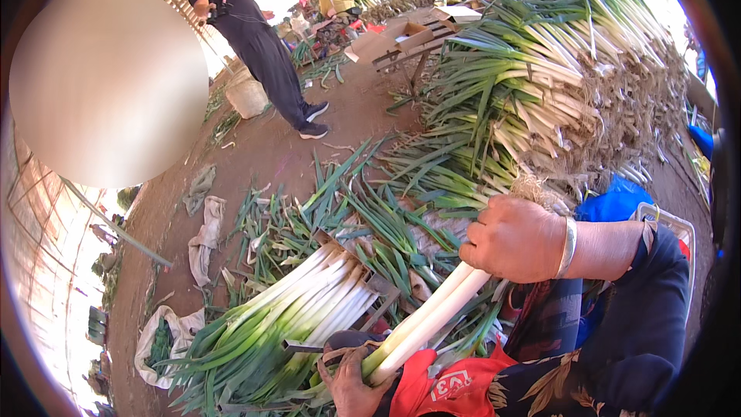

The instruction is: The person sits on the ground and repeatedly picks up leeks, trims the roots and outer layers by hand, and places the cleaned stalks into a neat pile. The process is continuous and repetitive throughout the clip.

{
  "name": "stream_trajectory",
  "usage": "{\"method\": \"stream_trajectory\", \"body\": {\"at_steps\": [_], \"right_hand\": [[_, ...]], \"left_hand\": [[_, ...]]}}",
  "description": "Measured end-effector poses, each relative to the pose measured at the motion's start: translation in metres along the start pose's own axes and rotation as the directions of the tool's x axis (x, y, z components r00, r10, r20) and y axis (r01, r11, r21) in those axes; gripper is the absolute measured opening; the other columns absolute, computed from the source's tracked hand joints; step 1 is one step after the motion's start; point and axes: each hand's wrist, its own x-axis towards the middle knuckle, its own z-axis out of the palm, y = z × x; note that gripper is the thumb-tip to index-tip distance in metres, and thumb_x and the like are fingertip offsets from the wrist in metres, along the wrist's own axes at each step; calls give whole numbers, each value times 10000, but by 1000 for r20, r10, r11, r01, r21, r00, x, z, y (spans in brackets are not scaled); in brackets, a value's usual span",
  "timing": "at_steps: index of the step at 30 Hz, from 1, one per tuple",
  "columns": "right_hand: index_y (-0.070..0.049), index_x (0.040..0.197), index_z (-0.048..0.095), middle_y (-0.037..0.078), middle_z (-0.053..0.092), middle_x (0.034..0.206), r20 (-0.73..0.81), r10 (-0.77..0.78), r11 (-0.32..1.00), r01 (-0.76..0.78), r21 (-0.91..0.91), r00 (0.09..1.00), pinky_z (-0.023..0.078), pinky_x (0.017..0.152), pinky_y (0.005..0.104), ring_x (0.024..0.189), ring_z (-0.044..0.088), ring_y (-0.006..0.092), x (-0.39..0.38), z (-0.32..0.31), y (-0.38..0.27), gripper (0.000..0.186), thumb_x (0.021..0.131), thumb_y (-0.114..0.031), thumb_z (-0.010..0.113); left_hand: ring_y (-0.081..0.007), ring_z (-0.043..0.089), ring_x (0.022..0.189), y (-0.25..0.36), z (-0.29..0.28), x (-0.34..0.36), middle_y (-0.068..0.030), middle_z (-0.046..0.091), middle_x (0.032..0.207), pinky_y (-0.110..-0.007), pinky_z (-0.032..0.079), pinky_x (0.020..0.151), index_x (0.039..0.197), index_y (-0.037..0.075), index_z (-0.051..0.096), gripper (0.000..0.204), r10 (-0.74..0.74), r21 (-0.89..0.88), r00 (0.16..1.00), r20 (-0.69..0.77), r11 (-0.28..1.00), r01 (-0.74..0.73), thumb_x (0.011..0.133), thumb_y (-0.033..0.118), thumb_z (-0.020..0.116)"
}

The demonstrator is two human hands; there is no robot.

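A couple of thick white green onions (434, 323) slant across in front of my lap, held at both ends. My right hand (515, 238), with a pale bangle at the wrist, is closed around their upper part. Roots (532, 191) stick out beyond that fist. Lower down, my left hand (355, 382) is wrapped around the stalks where the white turns green. Just left of them lies a row of clean green onions (312, 297), white ends pointing away and leaves toward me. A dark metal bar (301, 347) shows beside my left hand.
A tall heap of green onions with earthy roots (610, 100) stands at the right. Loose leaves (285, 216) litter the ground ahead. A blue plastic bag (615, 199) and a white crate (679, 224) are by my right arm. A person in dark clothes (255, 38) stands farther back.
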Motion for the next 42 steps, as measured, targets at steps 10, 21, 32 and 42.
{"method": "stream_trajectory", "body": {"at_steps": [10,21,32,42], "right_hand": [[-103,785,613,33,607,685,19,-19,998,18,65,1000,490,600,361,660,653,221,2,-1,-8,138,733,-227,639],[-119,1251,575,31,613,861,-267,-92,923,183,338,959,476,667,364,750,612,227,75,52,-26,633,661,-281,736],[-140,1206,588,106,594,1112,-167,95,759,37,649,981,417,959,417,1084,561,307,260,205,-119,410,803,-148,660],[-97,1203,603,170,600,1125,298,-93,757,-127,641,950,452,950,437,1078,576,370,311,309,-121,369,857,-223,623]], "left_hand": [[-317,613,1026,-14,-10,1,-128,667,1051,-417,472,907,1158,76,647,650,58,20,997,48,998,-59,569,241,865],[-335,579,998,-40,-132,-9,-168,615,1038,-493,407,959,1159,94,613,642,-47,592,990,-135,797,119,583,296,813],[-328,587,1013,-148,-187,69,-155,636,1008,-451,404,920,1087,68,583,550,-240,655,965,-102,714,247,585,128,799],[-329,575,1098,-244,-129,117,-187,629,1136,-427,403,981,1220,68,585,695,-515,553,818,256,772,313,559,194,759]]}}
